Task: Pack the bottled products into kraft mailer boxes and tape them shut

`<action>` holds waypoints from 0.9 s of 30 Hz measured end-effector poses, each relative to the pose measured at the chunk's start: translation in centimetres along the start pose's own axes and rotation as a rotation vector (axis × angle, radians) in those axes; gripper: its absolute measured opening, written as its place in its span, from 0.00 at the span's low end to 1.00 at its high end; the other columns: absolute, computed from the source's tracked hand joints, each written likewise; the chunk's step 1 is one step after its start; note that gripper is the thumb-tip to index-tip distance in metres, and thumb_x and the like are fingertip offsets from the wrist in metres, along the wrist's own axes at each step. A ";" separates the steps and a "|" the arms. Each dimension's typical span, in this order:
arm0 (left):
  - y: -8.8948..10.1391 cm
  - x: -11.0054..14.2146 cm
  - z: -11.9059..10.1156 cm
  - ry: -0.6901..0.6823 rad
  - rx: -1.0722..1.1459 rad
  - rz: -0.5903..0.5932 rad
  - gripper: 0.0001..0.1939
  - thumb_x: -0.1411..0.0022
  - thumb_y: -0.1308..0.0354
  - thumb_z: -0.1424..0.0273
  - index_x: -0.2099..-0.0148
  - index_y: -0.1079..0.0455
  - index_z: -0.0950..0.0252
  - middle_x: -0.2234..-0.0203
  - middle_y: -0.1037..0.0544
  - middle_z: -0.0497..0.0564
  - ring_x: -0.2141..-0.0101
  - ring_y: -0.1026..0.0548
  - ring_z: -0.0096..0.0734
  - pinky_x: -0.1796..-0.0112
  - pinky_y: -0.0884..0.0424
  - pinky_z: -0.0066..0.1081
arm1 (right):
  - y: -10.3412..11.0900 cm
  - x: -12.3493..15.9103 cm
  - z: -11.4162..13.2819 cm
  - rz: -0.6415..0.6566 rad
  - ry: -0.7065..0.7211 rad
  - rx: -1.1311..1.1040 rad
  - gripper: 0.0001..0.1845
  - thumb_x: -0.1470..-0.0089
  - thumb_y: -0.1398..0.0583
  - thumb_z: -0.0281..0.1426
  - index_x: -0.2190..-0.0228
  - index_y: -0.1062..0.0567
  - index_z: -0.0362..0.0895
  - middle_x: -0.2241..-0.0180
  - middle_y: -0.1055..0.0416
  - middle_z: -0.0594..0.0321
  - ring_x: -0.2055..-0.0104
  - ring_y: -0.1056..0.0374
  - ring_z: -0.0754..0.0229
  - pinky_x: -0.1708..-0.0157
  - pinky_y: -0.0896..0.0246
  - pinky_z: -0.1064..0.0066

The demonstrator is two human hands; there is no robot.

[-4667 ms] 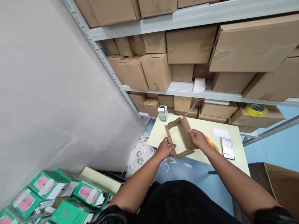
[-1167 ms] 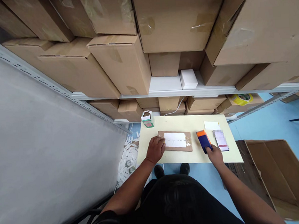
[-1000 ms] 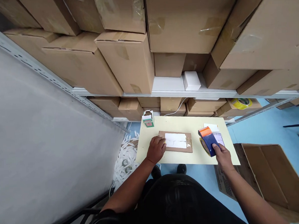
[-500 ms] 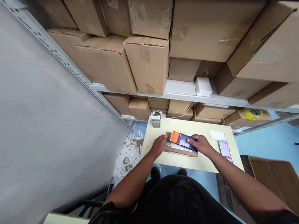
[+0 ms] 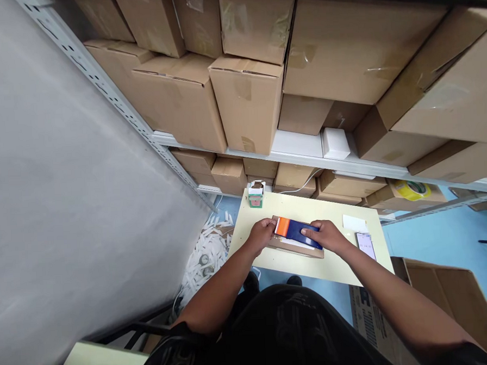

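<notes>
A flat dark-blue packet point(image 5: 301, 232) with an orange end spans the space between my hands in the head view. My right hand point(image 5: 323, 234) grips its blue end, thumb lying on top. At the orange end, which has a pale jagged edge, my left hand point(image 5: 264, 233) is closed, fingertips pinching at that edge. Just under the packet a brown cardboard box point(image 5: 310, 252) lies on the pale table point(image 5: 301, 272). Something white shows between packet and box, mostly covered.
A small open green-and-white box point(image 5: 255, 197) stands at the table's back left. White paper point(image 5: 354, 222) and a phone point(image 5: 365, 245) lie on the right. Behind rises a shelf point(image 5: 294, 144) of cartons. White scraps point(image 5: 204, 255) litter the floor left; an open carton point(image 5: 449, 297) sits right.
The packet has tipped so its upper face shows plain dark blue instead of a pale glare. My left hand has moved slightly right onto its orange end. The view has shifted a little.
</notes>
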State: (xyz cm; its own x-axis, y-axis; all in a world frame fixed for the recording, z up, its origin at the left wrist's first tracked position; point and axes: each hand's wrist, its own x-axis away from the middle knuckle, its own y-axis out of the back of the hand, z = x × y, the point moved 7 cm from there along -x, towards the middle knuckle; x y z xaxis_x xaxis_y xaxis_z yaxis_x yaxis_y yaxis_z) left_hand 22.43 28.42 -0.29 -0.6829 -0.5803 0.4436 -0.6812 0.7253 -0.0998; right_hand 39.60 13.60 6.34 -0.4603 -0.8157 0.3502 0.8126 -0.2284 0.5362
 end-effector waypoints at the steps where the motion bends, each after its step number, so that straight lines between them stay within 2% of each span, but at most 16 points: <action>1: 0.1 0.0 -0.1 -0.008 -0.019 -0.016 0.15 0.41 0.38 0.56 0.66 0.26 0.65 0.78 0.27 0.45 0.76 0.32 0.26 0.72 0.37 0.27 | 0.0 0.0 0.0 0.010 -0.011 0.018 0.30 0.53 0.35 0.58 0.83 0.29 0.45 0.84 0.38 0.68 0.78 0.42 0.63 0.77 0.53 0.71; 5: 1.4 -0.4 0.2 -0.003 -0.038 -0.057 0.11 0.41 0.40 0.62 0.64 0.25 0.65 0.76 0.23 0.48 0.76 0.30 0.28 0.70 0.34 0.29 | 0.6 0.0 0.0 0.013 -0.046 0.069 0.29 0.52 0.35 0.58 0.83 0.28 0.45 0.84 0.35 0.67 0.78 0.41 0.63 0.78 0.52 0.70; 11: 6.5 -1.4 1.7 -0.036 -0.161 -0.199 0.12 0.41 0.43 0.64 0.61 0.23 0.65 0.70 0.19 0.51 0.72 0.25 0.29 0.70 0.32 0.27 | 2.4 0.5 -0.6 0.019 -0.096 0.193 0.31 0.50 0.37 0.60 0.82 0.28 0.46 0.83 0.33 0.66 0.77 0.37 0.60 0.77 0.50 0.70; 14: 7.5 -1.8 3.2 -0.037 -0.211 -0.216 0.12 0.40 0.45 0.66 0.61 0.23 0.65 0.69 0.18 0.51 0.70 0.24 0.30 0.69 0.32 0.27 | 2.4 0.5 -0.4 0.044 -0.111 0.284 0.31 0.48 0.39 0.60 0.80 0.26 0.46 0.82 0.30 0.64 0.76 0.35 0.59 0.75 0.48 0.70; 17: 7.3 -2.1 4.8 -0.030 -0.263 -0.252 0.12 0.38 0.46 0.66 0.60 0.22 0.64 0.69 0.18 0.51 0.68 0.22 0.32 0.66 0.30 0.29 | 1.9 0.2 0.2 0.055 -0.110 0.378 0.31 0.46 0.41 0.61 0.79 0.25 0.46 0.80 0.28 0.63 0.74 0.33 0.59 0.74 0.48 0.70; 21: 5.7 -2.8 6.4 -0.042 -0.390 -0.284 0.14 0.33 0.49 0.67 0.58 0.22 0.65 0.67 0.17 0.52 0.64 0.20 0.35 0.61 0.28 0.32 | 1.5 -0.2 0.6 0.052 -0.114 0.450 0.32 0.44 0.42 0.61 0.78 0.24 0.47 0.78 0.26 0.61 0.73 0.31 0.57 0.73 0.48 0.70; 27: 2.9 -3.9 7.0 -0.067 -0.579 -0.199 0.14 0.30 0.48 0.64 0.61 0.22 0.64 0.65 0.17 0.54 0.60 0.20 0.38 0.56 0.27 0.34 | 1.5 -0.5 0.6 0.052 -0.145 0.489 0.33 0.44 0.43 0.62 0.77 0.24 0.46 0.77 0.25 0.59 0.71 0.30 0.57 0.72 0.47 0.69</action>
State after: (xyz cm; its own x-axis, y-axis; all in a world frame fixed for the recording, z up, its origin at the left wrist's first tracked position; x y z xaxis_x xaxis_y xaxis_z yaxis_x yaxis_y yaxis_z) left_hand 21.27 30.17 -8.58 -0.5856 -0.7334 0.3453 -0.5558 0.6734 0.4875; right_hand 40.89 13.98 7.43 -0.4963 -0.7296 0.4704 0.5895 0.1145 0.7996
